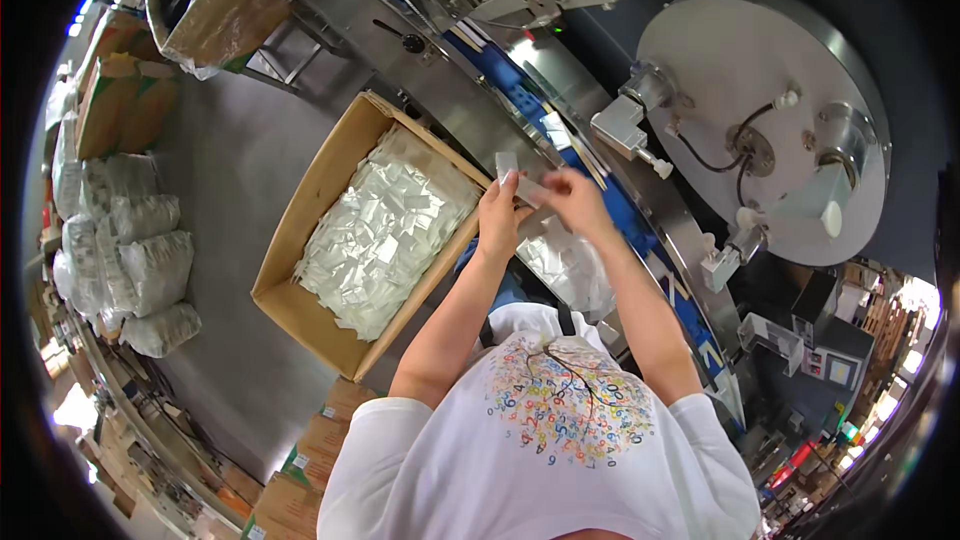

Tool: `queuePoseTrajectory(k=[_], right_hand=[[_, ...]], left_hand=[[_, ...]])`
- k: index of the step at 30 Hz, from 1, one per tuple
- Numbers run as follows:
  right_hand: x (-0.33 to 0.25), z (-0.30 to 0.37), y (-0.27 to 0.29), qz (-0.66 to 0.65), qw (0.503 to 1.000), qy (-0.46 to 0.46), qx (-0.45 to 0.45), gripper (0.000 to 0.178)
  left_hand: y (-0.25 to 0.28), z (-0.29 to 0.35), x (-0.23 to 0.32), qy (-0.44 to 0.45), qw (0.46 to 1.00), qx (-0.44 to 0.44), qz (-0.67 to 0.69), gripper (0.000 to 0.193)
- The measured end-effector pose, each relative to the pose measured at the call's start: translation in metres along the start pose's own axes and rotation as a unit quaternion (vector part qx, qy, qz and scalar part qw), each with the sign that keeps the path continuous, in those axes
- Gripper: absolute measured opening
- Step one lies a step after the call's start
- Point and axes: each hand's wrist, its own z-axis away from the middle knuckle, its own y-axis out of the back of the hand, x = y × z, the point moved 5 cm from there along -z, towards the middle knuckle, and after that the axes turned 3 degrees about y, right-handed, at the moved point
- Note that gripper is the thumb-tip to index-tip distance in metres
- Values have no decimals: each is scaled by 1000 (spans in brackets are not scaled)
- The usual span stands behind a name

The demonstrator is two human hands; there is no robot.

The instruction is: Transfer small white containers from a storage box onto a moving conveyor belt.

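My left hand [498, 218] is closed, with a small flat translucent piece [507, 162] sticking up from its fingertips. Close beside it, my right hand [577, 204] is slightly blurred, its fingers pinched at a second flat translucent piece [530, 189] between the two hands. To the left of my hands stands an open cardboard box [300, 318], filled with a loose heap of similar flat translucent pieces [385, 230]. Below my right hand lies a clear plastic bag [570, 265], partly covered by my forearm; what it holds is hard to make out.
A blue conveyor belt [515, 90] on a steel machine frame runs diagonally past my right side. Beyond it is a large round pale disc [740, 60] with metal arms. Stuffed clear bags [150, 260] stack at the far left. Cardboard cartons [300, 480] stand at the lower left.
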Motion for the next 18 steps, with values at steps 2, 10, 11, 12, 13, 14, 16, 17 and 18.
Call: queuePoseTrajectory(k=[2, 10, 11, 12, 13, 14, 16, 17, 18], right_hand=[[-5, -2, -4, -3, 1000, -17, 14, 22], [-16, -82, 25, 167, 957, 42, 233, 31], [-24, -73, 13, 151, 965, 95, 193, 36], [-31, -59, 2, 135, 968, 148, 151, 41], [-28, -44, -16, 41, 990, 118, 72, 39], [-25, -28, -34, -50, 996, 78, -1, 36], [-35, -25, -47, -166, 986, -4, -22, 28], [-49, -37, -34, -66, 996, 21, 48, 25], [-57, -52, -23, 37, 991, 45, 119, 22]], left_hand=[[1, 0, 7, -33, 999, 9, 17, 37], [5, -2, 16, -87, 996, -9, -10, 24], [8, 0, 18, -70, 997, -13, -21, 26], [11, 4, 19, -51, 998, -17, -30, 28], [14, 4, 16, -52, 997, -38, -48, 29], [14, 5, 15, -42, 990, -78, -106, 29], [22, 11, 29, 17, 972, -72, -222, 27], [36, 11, 53, -120, 933, -20, -338, 26], [52, 11, 78, -251, 860, 32, -442, 25]])
